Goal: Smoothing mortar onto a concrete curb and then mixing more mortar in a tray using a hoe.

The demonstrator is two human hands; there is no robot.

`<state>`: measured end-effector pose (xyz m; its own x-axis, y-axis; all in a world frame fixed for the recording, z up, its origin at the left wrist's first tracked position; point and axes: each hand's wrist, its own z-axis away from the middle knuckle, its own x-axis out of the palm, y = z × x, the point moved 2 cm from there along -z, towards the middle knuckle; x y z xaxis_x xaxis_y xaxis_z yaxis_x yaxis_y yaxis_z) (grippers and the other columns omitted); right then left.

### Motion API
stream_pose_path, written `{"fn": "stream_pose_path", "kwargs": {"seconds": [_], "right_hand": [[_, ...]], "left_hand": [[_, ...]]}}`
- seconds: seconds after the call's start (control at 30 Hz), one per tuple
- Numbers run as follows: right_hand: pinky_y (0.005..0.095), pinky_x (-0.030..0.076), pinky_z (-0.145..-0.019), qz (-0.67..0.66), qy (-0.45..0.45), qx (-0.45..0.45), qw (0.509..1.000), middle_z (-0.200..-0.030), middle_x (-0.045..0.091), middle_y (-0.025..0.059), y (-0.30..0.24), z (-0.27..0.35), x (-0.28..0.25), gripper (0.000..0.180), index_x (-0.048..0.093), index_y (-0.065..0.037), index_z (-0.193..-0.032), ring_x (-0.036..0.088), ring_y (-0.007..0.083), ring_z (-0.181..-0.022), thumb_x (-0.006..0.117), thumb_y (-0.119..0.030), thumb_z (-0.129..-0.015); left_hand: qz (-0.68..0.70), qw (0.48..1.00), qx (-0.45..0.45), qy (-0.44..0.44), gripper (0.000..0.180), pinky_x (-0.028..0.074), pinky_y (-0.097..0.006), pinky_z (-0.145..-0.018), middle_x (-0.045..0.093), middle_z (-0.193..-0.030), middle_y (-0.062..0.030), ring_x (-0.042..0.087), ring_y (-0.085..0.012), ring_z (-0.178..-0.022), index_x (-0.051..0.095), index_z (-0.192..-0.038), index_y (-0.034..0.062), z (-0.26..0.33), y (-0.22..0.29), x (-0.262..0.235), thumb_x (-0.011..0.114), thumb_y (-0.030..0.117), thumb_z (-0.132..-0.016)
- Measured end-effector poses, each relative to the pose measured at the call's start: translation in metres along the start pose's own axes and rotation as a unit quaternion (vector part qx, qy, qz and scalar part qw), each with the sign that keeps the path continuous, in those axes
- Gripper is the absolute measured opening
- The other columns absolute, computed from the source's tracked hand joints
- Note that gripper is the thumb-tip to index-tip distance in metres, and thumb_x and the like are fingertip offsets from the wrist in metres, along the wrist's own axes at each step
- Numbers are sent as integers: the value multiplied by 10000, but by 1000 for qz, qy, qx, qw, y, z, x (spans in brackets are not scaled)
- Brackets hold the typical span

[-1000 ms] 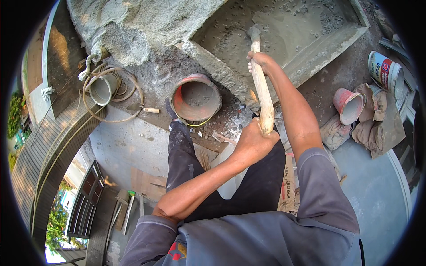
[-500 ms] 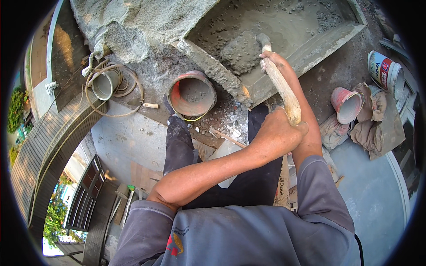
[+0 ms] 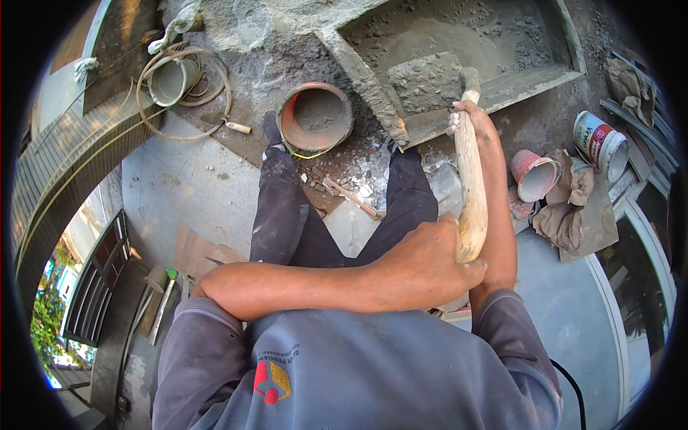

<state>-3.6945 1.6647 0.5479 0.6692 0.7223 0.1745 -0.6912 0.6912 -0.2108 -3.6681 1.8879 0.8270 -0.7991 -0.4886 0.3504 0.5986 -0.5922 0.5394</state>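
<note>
A hoe with a curved, pale wooden handle (image 3: 471, 186) slants across the near right corner of a mortar trough (image 3: 494, 100). Its mortar-caked blade (image 3: 426, 82) rests in the wet grey mortar (image 3: 487, 43) just inside the near wall. My left hand (image 3: 426, 261) is closed around the handle's butt end, close to my body. Farther up, below the hoe's neck, my right hand (image 3: 473, 122) wraps the handle, its fingers smeared with mortar. Left of the trough stands an orange-red, mortar-crusted bucket (image 3: 315, 118) with grey residue inside.
A sand heap (image 3: 244, 36) lies behind the bucket. At left are a grey pail (image 3: 168, 82), a coiled hose (image 3: 228, 93) and a trowel (image 3: 236, 127). To the right stand a red pail (image 3: 534, 175), a white paint bucket (image 3: 600, 147) and crumpled paper sacks (image 3: 562, 222). Rubble (image 3: 358, 179) litters the ground between my feet.
The hoe has come nearer to me and rightward, its blade now closer to the trough's near wall. Both hands have kept their grip. The whole view has shifted somewhat.
</note>
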Motion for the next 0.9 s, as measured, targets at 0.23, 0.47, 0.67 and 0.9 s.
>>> {"fn": "stream_pose_path", "kwargs": {"seconds": [0.23,0.47,0.67,0.9], "right_hand": [[368,484,-505,-159,55,-21,986,-629,503,56,128,72,122,186,476,-88,-837,494,199,-507,652,-148,-847],[492,588,-550,-181,60,-34,981,-742,528,145,288,-9,234,198,463,20,-1010,593,300,-558,576,-112,-916],[481,618,-610,-145,50,-21,988,-795,559,159,340,-44,268,176,475,47,-999,633,316,-597,566,-89,-936],[483,622,-640,-171,16,-27,985,-764,566,128,279,48,254,151,494,25,-900,651,300,-649,595,-87,-910]], "left_hand": [[-101,986,-72,-108,501,520,-422,-675,654,-791,-221,686,-306,-741,531,-1062,-58,141,-82,-107,739,343,-845],[-236,967,-91,-40,429,509,-452,-791,678,-891,-152,669,-359,-887,571,-1113,105,188,-326,-248,756,282,-769],[-372,923,-96,26,347,458,-492,-820,641,-874,-148,617,-385,-906,575,-1054,108,186,-429,-290,714,235,-762],[-358,933,-28,-8,395,467,-477,-845,642,-939,-162,614,-379,-960,582,-1076,106,217,-351,-243,763,268,-764]]}}
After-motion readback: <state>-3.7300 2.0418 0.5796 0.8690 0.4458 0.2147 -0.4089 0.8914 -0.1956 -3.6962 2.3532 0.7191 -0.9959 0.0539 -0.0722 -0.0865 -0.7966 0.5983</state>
